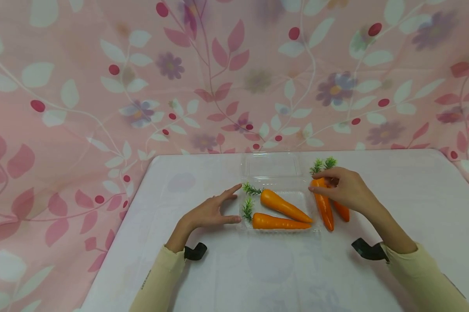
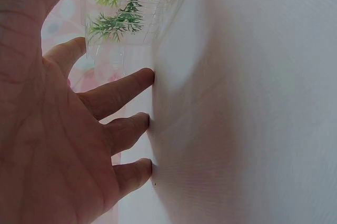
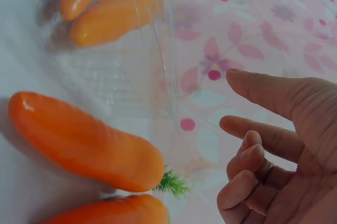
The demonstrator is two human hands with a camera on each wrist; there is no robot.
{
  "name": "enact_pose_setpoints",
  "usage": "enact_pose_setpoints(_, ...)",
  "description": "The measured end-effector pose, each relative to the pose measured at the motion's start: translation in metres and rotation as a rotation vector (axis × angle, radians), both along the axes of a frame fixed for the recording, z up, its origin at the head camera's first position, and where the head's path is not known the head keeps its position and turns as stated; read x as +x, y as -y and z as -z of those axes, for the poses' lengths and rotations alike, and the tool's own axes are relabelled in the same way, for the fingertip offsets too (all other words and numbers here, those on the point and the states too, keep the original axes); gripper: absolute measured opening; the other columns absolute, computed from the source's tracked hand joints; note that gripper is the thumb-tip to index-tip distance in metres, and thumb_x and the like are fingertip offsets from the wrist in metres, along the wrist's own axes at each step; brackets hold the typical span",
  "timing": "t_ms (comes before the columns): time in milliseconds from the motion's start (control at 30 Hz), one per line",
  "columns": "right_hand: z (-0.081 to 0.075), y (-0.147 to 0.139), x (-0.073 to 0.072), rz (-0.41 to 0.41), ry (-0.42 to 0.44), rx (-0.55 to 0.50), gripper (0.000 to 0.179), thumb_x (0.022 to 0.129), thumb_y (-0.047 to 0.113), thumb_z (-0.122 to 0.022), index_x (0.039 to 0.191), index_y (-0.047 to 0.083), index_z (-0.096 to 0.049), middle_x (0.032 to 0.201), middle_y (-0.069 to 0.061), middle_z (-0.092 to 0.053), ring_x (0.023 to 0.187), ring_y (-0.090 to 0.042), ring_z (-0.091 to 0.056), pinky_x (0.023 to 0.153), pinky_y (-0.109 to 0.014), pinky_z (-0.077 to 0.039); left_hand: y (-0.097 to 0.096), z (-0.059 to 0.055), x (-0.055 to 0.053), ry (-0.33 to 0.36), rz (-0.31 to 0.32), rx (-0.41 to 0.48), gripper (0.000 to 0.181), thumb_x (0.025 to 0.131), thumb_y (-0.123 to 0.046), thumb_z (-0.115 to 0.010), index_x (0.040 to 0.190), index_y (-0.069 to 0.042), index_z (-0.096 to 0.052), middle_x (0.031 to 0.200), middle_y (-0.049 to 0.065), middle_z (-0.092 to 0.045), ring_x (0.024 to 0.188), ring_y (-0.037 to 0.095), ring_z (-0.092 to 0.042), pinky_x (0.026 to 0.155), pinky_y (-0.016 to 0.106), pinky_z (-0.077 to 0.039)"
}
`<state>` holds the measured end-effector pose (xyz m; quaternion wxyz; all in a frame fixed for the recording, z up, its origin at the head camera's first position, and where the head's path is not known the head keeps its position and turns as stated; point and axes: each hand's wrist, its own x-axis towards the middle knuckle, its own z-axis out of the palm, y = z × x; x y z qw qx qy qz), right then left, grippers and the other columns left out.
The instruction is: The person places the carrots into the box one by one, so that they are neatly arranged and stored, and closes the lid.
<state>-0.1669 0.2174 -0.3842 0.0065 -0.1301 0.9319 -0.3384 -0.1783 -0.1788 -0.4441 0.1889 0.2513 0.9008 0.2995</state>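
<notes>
A clear plastic clamshell box (image 1: 270, 165) lies opened on the table, its lid folded back. Inside its base are two orange carrots, an upper carrot (image 1: 283, 204) and a lower carrot (image 1: 277, 221), green tops pointing left. At the box's left side my left hand (image 1: 209, 212) spreads its fingers, thumb and index fingertip right at the wall. Two more carrots, a nearer carrot (image 1: 324, 208) and a farther carrot (image 1: 342, 211), lie right of the box. My right hand (image 1: 345, 188) is over their upper ends, thumb and index apart, other fingers loosely curled, holding nothing.
A white cloth covers the table (image 1: 203, 277). Behind it hangs a pink floral curtain (image 1: 234, 86). A black strap end (image 1: 195, 251) sticks out at the left wrist and another black piece (image 1: 369, 250) at the right.
</notes>
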Motion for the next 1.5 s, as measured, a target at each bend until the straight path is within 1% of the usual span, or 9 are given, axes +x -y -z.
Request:
enact_pose_setpoints(100,0.002,-0.005,0.0,0.011,-0.01,0.009,0.04,0.085,0.038,-0.079,0.112,0.01,-0.074,0.084,-0.004,-0.055,0.08,-0.023,-0.049,0.068,-0.036,-0.045,0.0,0.0,0.0,-0.004,0.0,-0.001,0.094,0.082,-0.062,-0.07,0.157,-0.044,-0.015,0.148,-0.003,-0.047,0.14,0.023,-0.036,0.115,0.056,-0.016)
enact_pose_setpoints(233,0.004,-0.01,0.0,0.036,-0.026,0.005,0.038,0.085,0.035,-0.079,0.112,0.009,-0.074,0.09,-0.006,-0.058,0.084,-0.024,-0.051,0.07,-0.036,-0.046,0.0,-0.001,0.0,-0.004,-0.004,-0.003,0.094,0.082,-0.062,-0.07,0.156,-0.045,-0.015,0.148,-0.004,-0.047,0.141,0.023,-0.035,0.116,0.056,-0.015)
enact_pose_setpoints(433,0.007,-0.015,0.0,0.061,-0.049,-0.006,0.04,0.085,0.032,-0.08,0.114,0.005,-0.073,0.091,-0.008,-0.058,0.085,-0.025,-0.051,0.065,-0.034,-0.047,0.001,-0.001,0.0,-0.003,-0.006,-0.002,0.095,0.082,-0.062,-0.07,0.156,-0.045,-0.015,0.148,-0.004,-0.047,0.141,0.023,-0.036,0.116,0.057,-0.015)
enact_pose_setpoints(567,0.009,-0.019,0.0,0.063,-0.049,-0.002,0.041,0.085,0.031,-0.08,0.115,0.004,-0.073,0.092,-0.008,-0.059,0.084,-0.026,-0.051,0.063,-0.032,-0.047,0.001,-0.001,0.0,-0.002,-0.001,0.01,0.094,0.082,-0.061,-0.071,0.157,-0.044,-0.016,0.148,-0.003,-0.048,0.14,0.023,-0.036,0.115,0.058,-0.014)
enact_pose_setpoints(767,0.014,-0.026,0.0,0.079,-0.035,-0.008,0.044,0.084,0.033,-0.08,0.117,0.004,-0.072,0.098,-0.011,-0.062,0.087,-0.027,-0.053,0.064,-0.032,-0.048,0.001,-0.002,0.001,0.0,-0.002,0.01,0.095,0.082,-0.062,-0.071,0.157,-0.044,-0.016,0.148,-0.003,-0.048,0.141,0.023,-0.036,0.116,0.057,-0.014)
enact_pose_setpoints(933,0.018,-0.032,0.0,0.085,-0.054,-0.011,0.045,0.084,0.034,-0.08,0.117,0.004,-0.072,0.092,-0.007,-0.059,0.084,-0.025,-0.051,0.057,-0.028,-0.046,0.001,-0.002,0.001,-0.003,0.004,0.011,0.095,0.082,-0.061,-0.071,0.157,-0.043,-0.016,0.147,-0.003,-0.048,0.141,0.022,-0.035,0.115,0.059,-0.012)
enact_pose_setpoints(1100,0.022,-0.037,0.001,0.089,-0.075,-0.019,0.044,0.084,0.031,-0.081,0.115,0.001,-0.072,0.086,-0.006,-0.054,0.08,-0.024,-0.048,0.051,-0.025,-0.043,0.001,-0.002,0.0,-0.006,0.004,0.01,0.094,0.082,-0.061,-0.071,0.157,-0.043,-0.016,0.148,-0.003,-0.048,0.142,0.023,-0.033,0.115,0.059,-0.011)
enact_pose_setpoints(1267,0.025,-0.04,0.0,0.098,-0.069,-0.017,0.043,0.084,0.031,-0.081,0.112,-0.001,-0.072,0.085,-0.007,-0.053,0.079,-0.025,-0.048,0.05,-0.025,-0.044,0.0,-0.002,0.001,0.002,0.003,0.008,0.094,0.082,-0.061,-0.071,0.157,-0.045,-0.015,0.147,-0.004,-0.048,0.142,0.022,-0.033,0.116,0.058,-0.012)
enact_pose_setpoints(1500,0.03,-0.044,-0.003,0.124,-0.024,0.0,0.043,0.085,0.034,-0.08,0.111,0.001,-0.072,0.088,-0.008,-0.053,0.082,-0.026,-0.048,0.051,-0.027,-0.044,0.0,-0.002,0.001,0.0,-0.001,0.001,0.094,0.082,-0.061,-0.071,0.156,-0.045,-0.015,0.147,-0.004,-0.048,0.142,0.022,-0.033,0.116,0.055,-0.014)
